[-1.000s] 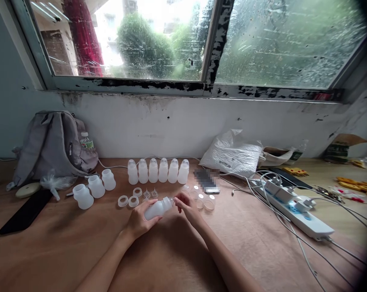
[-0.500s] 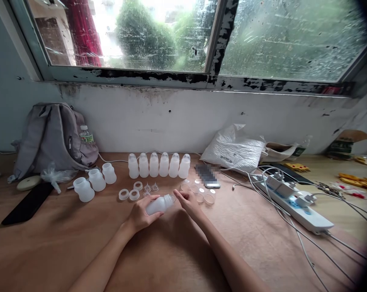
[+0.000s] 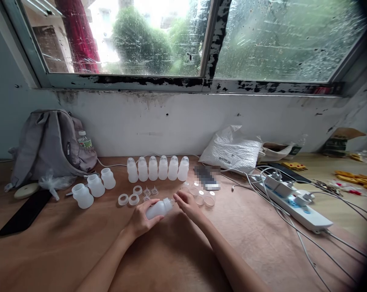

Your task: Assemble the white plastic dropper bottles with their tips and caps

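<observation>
We hold one frosted bottle [image 3: 156, 210], tilted, over the near middle of the desk [image 3: 168, 259]: our left hand [image 3: 141, 217] wraps its body in a firm grip; our right hand [image 3: 187, 203] bunches at its tip, holding what we cannot tell. Far off, six capped bottles [image 3: 153, 171] look finished; left, three topless bottles [image 3: 96, 186] appear unfinished, contents hidden.

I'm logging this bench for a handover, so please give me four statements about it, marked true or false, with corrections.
1. The left hand holds a frosted white bottle tilted toward the right hand. True.
2. Six frosted white bottles with clear domed caps stand in a row. True.
3. The grey fabric backpack is right of the long white power strip. False: the backpack is left.
4. The three open, wide-mouthed frosted bottles lie sideways. False: these bottles stand upright.
</observation>
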`<state>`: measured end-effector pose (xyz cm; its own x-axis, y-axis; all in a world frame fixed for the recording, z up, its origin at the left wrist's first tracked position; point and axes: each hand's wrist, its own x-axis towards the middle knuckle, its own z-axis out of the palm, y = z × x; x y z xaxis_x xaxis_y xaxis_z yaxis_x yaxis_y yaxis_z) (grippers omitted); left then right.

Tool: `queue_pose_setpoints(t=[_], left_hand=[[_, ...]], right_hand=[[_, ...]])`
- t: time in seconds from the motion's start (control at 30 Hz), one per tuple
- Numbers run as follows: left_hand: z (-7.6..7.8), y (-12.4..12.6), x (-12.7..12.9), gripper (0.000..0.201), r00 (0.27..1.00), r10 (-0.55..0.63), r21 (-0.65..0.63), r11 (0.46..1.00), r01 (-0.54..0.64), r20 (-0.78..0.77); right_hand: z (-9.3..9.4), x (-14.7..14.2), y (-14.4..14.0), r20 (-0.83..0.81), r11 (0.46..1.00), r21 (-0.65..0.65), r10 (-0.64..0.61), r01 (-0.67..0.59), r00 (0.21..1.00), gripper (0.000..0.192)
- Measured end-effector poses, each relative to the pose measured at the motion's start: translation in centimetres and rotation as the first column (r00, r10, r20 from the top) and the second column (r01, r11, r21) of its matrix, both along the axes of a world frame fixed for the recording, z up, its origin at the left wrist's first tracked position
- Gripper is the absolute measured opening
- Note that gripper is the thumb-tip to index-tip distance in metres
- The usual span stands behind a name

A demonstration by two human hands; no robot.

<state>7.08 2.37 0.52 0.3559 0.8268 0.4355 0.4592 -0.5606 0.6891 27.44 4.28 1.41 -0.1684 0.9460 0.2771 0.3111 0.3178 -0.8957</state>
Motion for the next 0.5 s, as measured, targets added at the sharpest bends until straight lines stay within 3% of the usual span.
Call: queue_pose_setpoints(t=[0.2,0.3,0.37,0.5], left_hand=[[0.0,-0.1,0.2,0.042,1.0,0.004,-0.002,1.0,-0.004,0.022],[0.2,-0.1,0.4,0.039,0.996,0.004,-0.097,0.995,0.005,0.089],[0.4,-0.1,0.5,0.035,0.987,-0.007,-0.207,0.978,0.04,0.161],[0.7,-0.1,0.6,0.033,0.963,-0.012,-0.372,0.921,0.114,0.267]], right_hand=[[-0.1,-0.2,0.0,-0.081,0.995,-0.094,-0.02,0.013,0.997,0.042],[0.4,-0.6,-0.5,-0.217,0.993,-0.112,-0.066,0.042,0.974,0.031],[1.1,-1.0,-1.1,-0.322,0.992,-0.128,-0.024,-0.019,0.947,0.024],[1.8,-1.8,-2.0,-0.426,0.945,-0.21,0.144,-0.252,0.893,0.035]])
